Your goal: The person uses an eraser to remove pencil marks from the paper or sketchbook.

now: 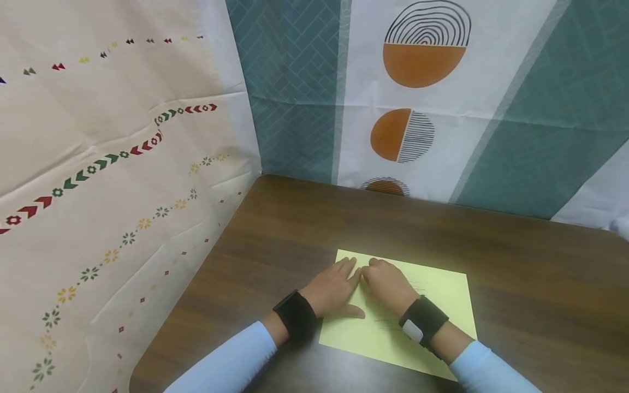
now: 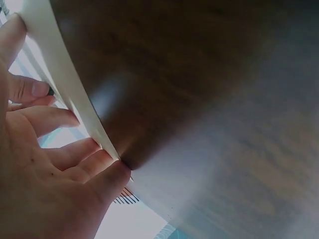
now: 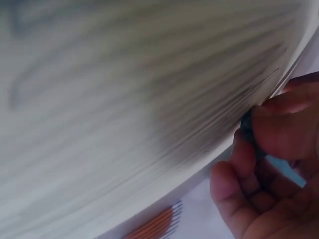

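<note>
A pale yellow sheet of paper (image 1: 437,344) lies on the brown table, with faint dark lines drawn on it. My left hand (image 1: 330,290) rests on the sheet's left part, fingers spread and thumb out to the side. Close to its fingertips, my right hand (image 1: 389,285) is at the paper with its fingers curled. In the right wrist view, thumb and fingers pinch a small dark piece (image 3: 247,125) right at the paper's surface. Most of that piece is hidden by the fingers, and I cannot tell what kind it is. Rows of blurred dark strokes cover the sheet there.
The wooden table (image 1: 275,229) extends around the paper on all sides. A cream cloth with patterned borders (image 1: 123,180) hangs along the left edge. Behind the table hangs a teal and white curtain (image 1: 300,131) with orange half-circles. Black bands (image 1: 297,315) sit on both wrists.
</note>
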